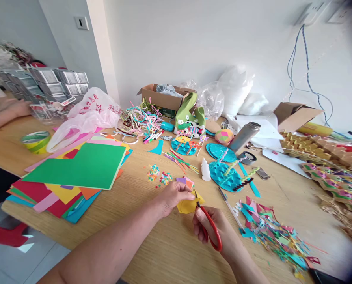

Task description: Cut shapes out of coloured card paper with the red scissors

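Observation:
My left hand (pixel 176 197) pinches a small piece of yellow paper (pixel 185 206) between thumb and fingers. In my right hand (pixel 214 223) is a pair of scissors with red handles (pixel 216 237), its blades at the yellow paper. A curved line seems drawn on the paper. Just beyond lie small purple and orange paper pieces (pixel 189 182). Round confetti dots (pixel 165 178) form little heaps to the left of them. A white glue bottle (pixel 205 170) stands behind my hands, near a scalloped blue paper disc (pixel 223 175). To the right, a pen (pixel 230 207) lies beside a pile of colourful paper scraps (pixel 278 232).
Coloured paper sheets (pixel 84 167) are stacked at left, near yellow-green tape (pixel 36 141) and a plastic bag (pixel 90 112). Pipe cleaners (pixel 142 120), a green felt bag (pixel 190 114) and a metal flask (pixel 244 137) stand behind. Egg cartons (pixel 329 157) line the right. Another person's hand (pixel 17 107) rests far left.

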